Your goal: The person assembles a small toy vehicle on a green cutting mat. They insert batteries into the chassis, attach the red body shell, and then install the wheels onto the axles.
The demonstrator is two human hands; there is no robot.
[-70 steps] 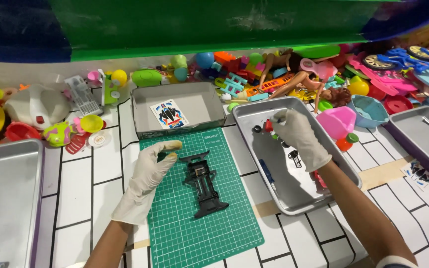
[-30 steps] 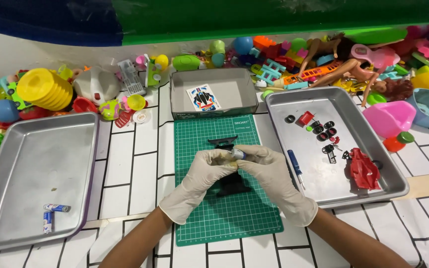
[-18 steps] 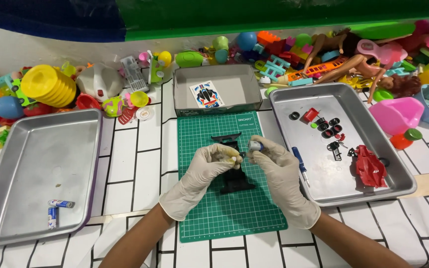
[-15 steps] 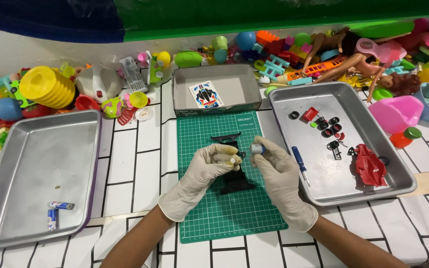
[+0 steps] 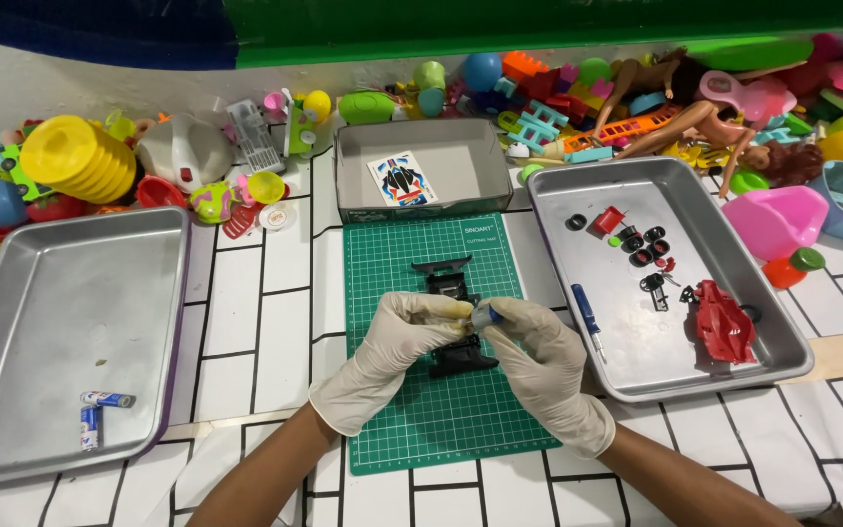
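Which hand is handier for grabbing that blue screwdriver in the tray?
Probably the right hand: the blue screwdriver lies just beside it in the right tray, while the left hand sits farther off.

A white tiled tabletop carries a metal tray at the left, with two small batteries lying near its front edge. At the right, a second metal tray holds a red toy car body, several small black wheels and a blue screwdriver. Behind the green cutting mat stands an open grey box with a sticker sheet inside. Colourful plastic toys crowd the back edge, including a yellow ribbed cylinder and a pink tub.
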